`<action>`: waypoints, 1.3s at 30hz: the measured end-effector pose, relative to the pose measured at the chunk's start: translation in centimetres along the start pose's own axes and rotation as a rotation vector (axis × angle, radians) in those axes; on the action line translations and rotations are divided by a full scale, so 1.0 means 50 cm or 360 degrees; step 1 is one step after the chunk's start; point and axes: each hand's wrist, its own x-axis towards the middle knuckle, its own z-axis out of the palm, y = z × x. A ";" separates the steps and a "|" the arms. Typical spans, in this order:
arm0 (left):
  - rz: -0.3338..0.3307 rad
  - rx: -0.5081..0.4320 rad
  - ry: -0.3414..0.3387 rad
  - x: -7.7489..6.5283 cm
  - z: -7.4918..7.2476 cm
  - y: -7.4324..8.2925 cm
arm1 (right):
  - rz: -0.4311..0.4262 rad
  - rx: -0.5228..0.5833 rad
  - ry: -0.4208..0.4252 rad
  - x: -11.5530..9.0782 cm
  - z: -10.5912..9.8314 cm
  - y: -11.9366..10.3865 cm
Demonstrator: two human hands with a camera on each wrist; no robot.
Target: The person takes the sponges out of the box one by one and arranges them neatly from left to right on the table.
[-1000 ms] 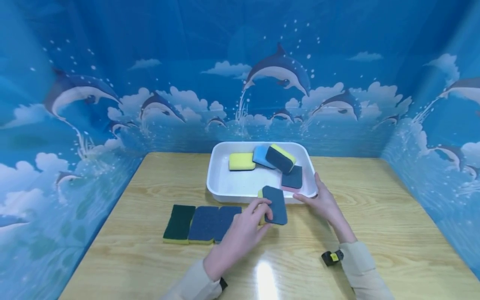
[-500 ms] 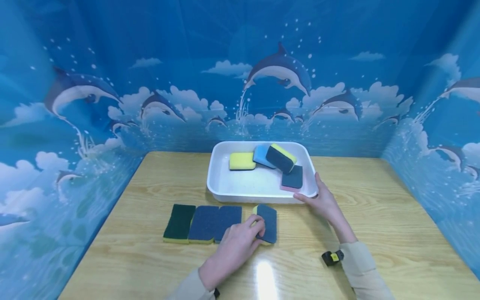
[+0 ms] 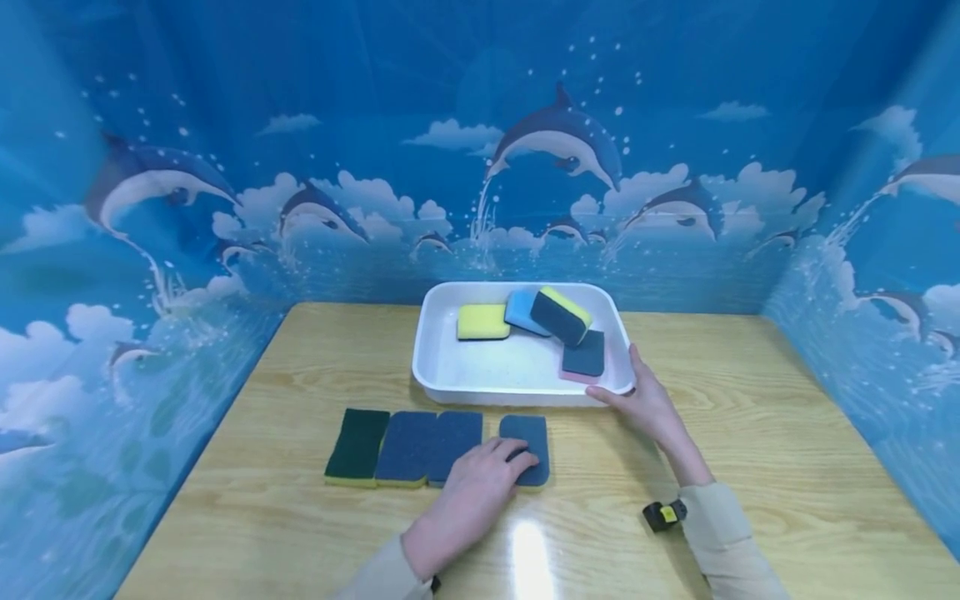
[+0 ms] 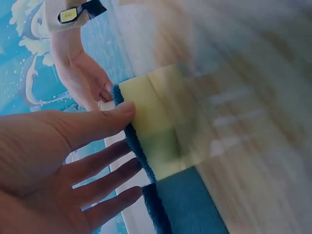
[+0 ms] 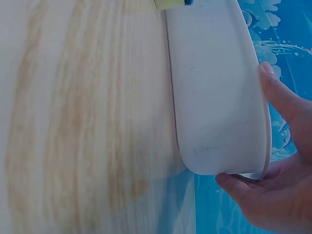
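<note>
My left hand (image 3: 480, 487) lies over the left part of a sponge (image 3: 528, 433) with a dark scouring pad on top. The left wrist view shows the fingers fairly straight and spread at the dark pad. There, the thumb (image 4: 105, 124) rests at the edge of its yellow foam (image 4: 151, 112). Left of this sponge, a dark green sponge (image 3: 358, 442) and two dark blue ones (image 3: 405, 446) lie side by side, the nearest partly covered by the hand. My right hand (image 3: 645, 404) grips the front right corner of a white tray (image 3: 480, 392).
Inside the tray are a yellow sponge (image 3: 483, 321), a light blue sponge (image 3: 523, 310), a dark-and-yellow sponge (image 3: 561, 317) tilted on others, and a dark sponge with pink foam (image 3: 585, 354). The wooden table (image 3: 675, 350) is enclosed by a dolphin-print curtain (image 3: 450, 108).
My left hand has brought the sponge down and left from in front of the tray, and it now lies flat on the table. The right hand has stayed at the tray's corner.
</note>
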 end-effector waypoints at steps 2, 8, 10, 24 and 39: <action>-0.0024 -0.0005 -0.0004 0.001 0.000 -0.004 | -0.0001 0.0006 -0.0004 -0.001 0.000 0.001; -0.0066 -0.0023 0.0024 -0.004 -0.001 -0.020 | 0.0014 -0.0005 -0.0001 -0.001 0.002 0.004; -0.0074 -0.0028 0.0034 -0.007 -0.001 -0.025 | 0.0016 -0.0017 0.0000 0.000 0.002 0.005; -0.0061 -0.0047 0.0057 -0.019 -0.006 -0.039 | 0.0028 -0.0032 -0.0002 0.003 0.003 0.003; -0.0796 -0.0399 0.0399 0.030 -0.078 -0.226 | 0.0037 -0.0052 0.0006 0.004 0.004 0.004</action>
